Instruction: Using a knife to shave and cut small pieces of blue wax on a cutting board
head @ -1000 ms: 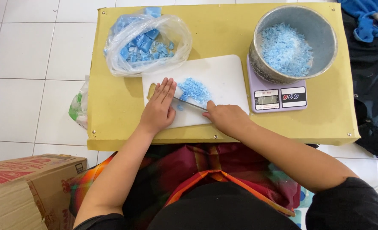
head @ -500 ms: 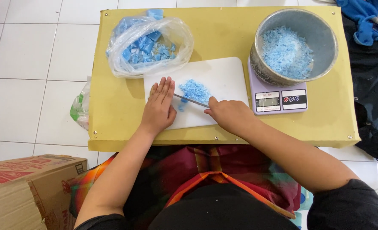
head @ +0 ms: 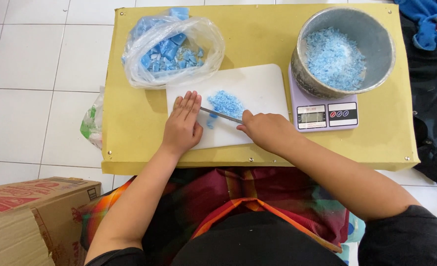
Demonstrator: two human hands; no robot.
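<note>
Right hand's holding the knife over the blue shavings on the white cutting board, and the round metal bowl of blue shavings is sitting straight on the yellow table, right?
Not quite: the round metal bowl sits on the lilac digital scale, which rests on the yellow table, as the head view shows. The rest holds.

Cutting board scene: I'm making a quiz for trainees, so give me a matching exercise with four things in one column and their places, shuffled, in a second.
Things:
1. metal bowl
2. clear plastic bag
3. knife
4. left hand

Places:
A. lying flat on the left part of the white cutting board
B. held in the right hand, blade beside the small pile of blue shreds
C. standing on the digital scale, holding blue shreds
D. on the yellow table behind the board, holding blue chunks

Pairs: 1-C, 2-D, 3-B, 4-A
</note>
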